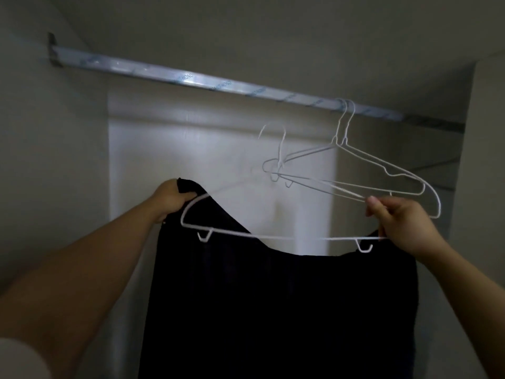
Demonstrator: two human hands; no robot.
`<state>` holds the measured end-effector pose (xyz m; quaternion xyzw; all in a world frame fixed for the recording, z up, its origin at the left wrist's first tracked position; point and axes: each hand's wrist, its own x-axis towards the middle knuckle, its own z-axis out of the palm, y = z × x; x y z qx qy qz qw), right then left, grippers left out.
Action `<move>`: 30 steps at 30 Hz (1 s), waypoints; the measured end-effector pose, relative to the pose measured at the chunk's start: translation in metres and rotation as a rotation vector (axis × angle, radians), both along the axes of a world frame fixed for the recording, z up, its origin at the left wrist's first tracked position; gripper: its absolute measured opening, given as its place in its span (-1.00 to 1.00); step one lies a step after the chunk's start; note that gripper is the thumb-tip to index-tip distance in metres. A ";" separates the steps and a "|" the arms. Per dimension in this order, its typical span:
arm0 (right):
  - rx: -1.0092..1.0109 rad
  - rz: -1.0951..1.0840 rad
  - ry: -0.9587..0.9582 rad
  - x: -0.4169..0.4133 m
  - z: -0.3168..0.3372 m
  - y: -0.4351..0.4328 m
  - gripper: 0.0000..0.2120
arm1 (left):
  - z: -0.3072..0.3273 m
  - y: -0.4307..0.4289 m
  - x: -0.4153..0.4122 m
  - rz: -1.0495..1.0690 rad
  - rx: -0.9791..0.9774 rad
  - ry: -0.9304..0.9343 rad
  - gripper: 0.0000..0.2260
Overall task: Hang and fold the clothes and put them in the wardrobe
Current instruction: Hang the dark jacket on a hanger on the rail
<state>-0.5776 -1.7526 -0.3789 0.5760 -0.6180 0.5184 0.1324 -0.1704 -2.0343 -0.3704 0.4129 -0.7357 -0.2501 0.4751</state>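
Currently the garment hangs limp below the rail, stretched between both hands. The left hand grips its left corner together with the hanger end. The right hand pinches the right corner at the wire. The cloth is probably soft, light and apt to slide off thin, springy wire. Keep both corners held until the hook seats beside the empty hangers.

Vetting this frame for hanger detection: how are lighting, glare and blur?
Head view: dim overall, one bright patch on the wardrobe back panel; glare streaks on the rail; black garment shows no fold detail; the hook of the held hanger is faint and blurred.
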 end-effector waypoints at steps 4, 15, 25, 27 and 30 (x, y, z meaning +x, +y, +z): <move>0.035 -0.176 0.168 0.004 -0.004 -0.014 -0.70 | 0.016 0.002 -0.004 0.076 -0.093 -0.310 -0.67; -0.066 -0.156 0.234 0.059 -0.015 -0.050 -0.56 | 0.020 0.065 -0.091 0.242 -0.280 -0.154 -0.55; 0.306 0.018 -0.075 0.064 0.011 -0.055 -0.27 | 0.029 0.064 -0.107 0.392 -0.330 -0.198 -0.48; 0.631 -0.184 -0.009 0.054 0.027 -0.060 -0.20 | 0.037 0.053 -0.093 0.374 -0.349 -0.208 -0.48; 1.155 -0.381 0.291 0.049 0.039 -0.064 -0.10 | 0.050 0.043 -0.071 0.299 -0.352 -0.221 -0.43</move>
